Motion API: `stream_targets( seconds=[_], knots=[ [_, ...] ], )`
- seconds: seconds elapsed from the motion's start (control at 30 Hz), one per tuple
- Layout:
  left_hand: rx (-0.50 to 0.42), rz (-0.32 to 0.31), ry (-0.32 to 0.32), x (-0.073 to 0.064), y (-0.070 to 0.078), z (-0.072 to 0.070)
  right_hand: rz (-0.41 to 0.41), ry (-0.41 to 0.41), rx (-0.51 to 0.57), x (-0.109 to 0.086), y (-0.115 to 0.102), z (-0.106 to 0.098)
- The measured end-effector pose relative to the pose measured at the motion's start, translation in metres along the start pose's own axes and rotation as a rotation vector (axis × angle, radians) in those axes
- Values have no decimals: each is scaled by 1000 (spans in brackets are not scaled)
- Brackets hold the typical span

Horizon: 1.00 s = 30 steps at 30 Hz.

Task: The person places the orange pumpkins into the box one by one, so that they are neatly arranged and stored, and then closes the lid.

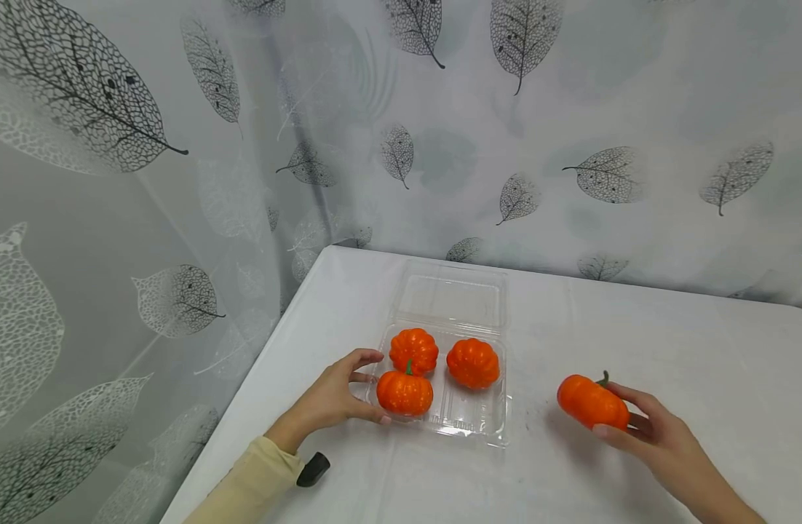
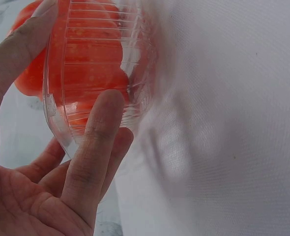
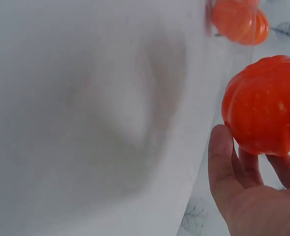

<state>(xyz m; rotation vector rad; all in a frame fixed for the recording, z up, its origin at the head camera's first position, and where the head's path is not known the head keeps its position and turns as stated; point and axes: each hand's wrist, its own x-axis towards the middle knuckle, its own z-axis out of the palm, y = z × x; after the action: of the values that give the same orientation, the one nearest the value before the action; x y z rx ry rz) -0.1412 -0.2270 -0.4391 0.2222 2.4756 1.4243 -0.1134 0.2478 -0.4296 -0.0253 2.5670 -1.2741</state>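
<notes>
In the head view, my right hand (image 1: 663, 437) holds a small orange toy pumpkin (image 1: 592, 402) with a green stem, right of a clear plastic clamshell container (image 1: 469, 422). The right wrist view has this pumpkin (image 3: 268, 105) raised over the white cloth, thumb and fingers around its near side. My left hand (image 1: 335, 393) grips the container's left side near the front corner. Seen from the left wrist, its fingers (image 2: 98, 132) lie along the clear wall (image 2: 135, 73). Three pumpkins sit inside: one at front left (image 1: 404, 394), one behind it (image 1: 414, 349), one at right (image 1: 473, 363).
The container's open lid (image 1: 450, 295) lies flat behind it on the white-covered table (image 1: 643, 327). A short black object (image 1: 313, 469) is beside the left sleeve (image 1: 257, 477). Leaf-patterned curtains (image 1: 453, 160) hang at the back and left.
</notes>
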Motion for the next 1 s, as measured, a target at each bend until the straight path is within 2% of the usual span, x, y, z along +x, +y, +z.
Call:
stream_targets(
  seconds=[0.2,0.37,0.73,0.87,1.0],
  knots=[
    [0,-2,-2,0,-1,1,-74,-54,132,-1,-19,17],
    [-7,3,-5,0,-1,1,-175,-107,249,-1,-29,30],
    [-14,-1,-6,0,1,1,-387,-177,342,1,-51,47],
    [-16,-2,-5,1,1,1,-430,-215,391,3,-59,50],
    [-22,-2,-5,1,0,1,-445,-214,398,5,-66,52]
  ],
)
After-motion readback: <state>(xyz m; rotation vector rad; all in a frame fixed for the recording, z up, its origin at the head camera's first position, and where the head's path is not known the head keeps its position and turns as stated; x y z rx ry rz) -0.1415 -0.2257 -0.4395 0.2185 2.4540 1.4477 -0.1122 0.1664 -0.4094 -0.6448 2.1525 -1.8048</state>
